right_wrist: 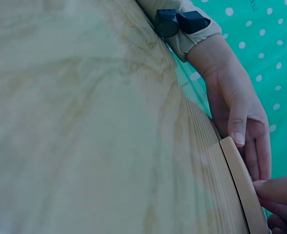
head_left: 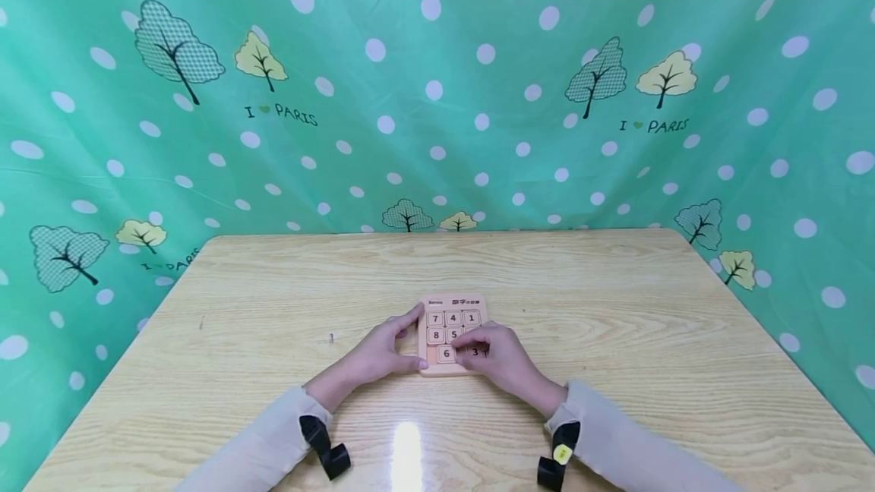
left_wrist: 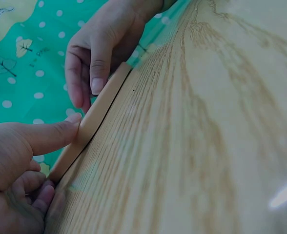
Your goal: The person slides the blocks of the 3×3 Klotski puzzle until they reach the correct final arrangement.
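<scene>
A pink number sliding puzzle (head_left: 437, 371) lies flat on the table, its square tiles bearing dark digits. The top row reads 7, 4, 1, and 8 and 5 show below. In the bottom row, a bare slot at the left stands beside the 6 tile (head_left: 446, 354); a 3 is partly covered. My left hand (head_left: 376, 354) holds the board's left side, thumb at the lower corner and forefinger near the upper one. Over the lower right tiles, my right hand (head_left: 500, 357) reaches in with fingertips beside the 6 tile. Both wrist views show only the board's edge, not its tiles.
The light wood-grain table (head_left: 273, 279) extends around the puzzle. Behind it hangs a green dotted cloth (head_left: 437, 120) with printed trees. A black wrist camera (head_left: 335, 462) is strapped to the left sleeve, another (head_left: 550, 472) to the right.
</scene>
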`<state>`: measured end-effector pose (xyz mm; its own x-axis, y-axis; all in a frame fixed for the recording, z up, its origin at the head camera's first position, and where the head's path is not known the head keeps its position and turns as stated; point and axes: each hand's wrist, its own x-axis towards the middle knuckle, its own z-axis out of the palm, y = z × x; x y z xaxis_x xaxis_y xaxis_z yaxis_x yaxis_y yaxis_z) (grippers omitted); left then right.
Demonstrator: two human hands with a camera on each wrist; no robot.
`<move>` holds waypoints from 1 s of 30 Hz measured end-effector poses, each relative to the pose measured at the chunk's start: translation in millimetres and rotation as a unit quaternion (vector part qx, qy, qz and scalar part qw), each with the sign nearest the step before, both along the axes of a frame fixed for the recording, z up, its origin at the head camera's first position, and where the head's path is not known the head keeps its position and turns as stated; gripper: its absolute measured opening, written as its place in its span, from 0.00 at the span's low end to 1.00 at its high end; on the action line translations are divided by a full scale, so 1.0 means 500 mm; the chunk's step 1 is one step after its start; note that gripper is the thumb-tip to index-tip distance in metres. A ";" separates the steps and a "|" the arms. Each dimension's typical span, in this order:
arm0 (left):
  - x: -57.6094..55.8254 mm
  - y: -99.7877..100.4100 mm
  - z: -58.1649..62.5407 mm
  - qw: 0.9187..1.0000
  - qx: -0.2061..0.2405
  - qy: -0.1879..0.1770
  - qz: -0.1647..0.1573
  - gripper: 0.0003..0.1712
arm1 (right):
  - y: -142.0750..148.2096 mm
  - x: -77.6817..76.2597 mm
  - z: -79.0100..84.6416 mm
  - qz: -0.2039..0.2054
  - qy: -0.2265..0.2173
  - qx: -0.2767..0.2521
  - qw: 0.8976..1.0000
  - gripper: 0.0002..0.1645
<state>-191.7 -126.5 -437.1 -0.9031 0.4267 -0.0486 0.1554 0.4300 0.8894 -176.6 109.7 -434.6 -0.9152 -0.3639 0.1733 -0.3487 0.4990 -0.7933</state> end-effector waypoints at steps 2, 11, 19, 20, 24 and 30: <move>0.000 0.000 0.001 1.000 -0.002 0.001 0.001 0.55 | -0.005 0.000 0.000 0.003 0.003 0.000 1.000 0.11; 0.000 0.001 0.002 1.000 0.002 -0.002 0.000 0.56 | -0.021 -0.001 0.001 0.016 0.004 -0.004 1.000 0.11; 0.000 0.001 0.000 1.000 0.003 0.001 -0.001 0.56 | -0.023 -0.002 0.000 0.020 0.009 -0.006 1.000 0.11; -0.001 0.001 0.000 1.000 0.003 0.002 -0.002 0.56 | -0.023 -0.002 0.000 0.020 0.009 -0.006 1.000 0.11; -0.001 0.000 0.000 1.000 0.004 0.005 -0.006 0.56 | -0.024 -0.002 0.000 0.022 0.010 -0.006 1.000 0.10; 0.000 0.001 0.001 1.000 0.004 0.003 -0.003 0.56 | -0.013 0.000 0.003 0.026 0.008 -0.002 1.000 0.12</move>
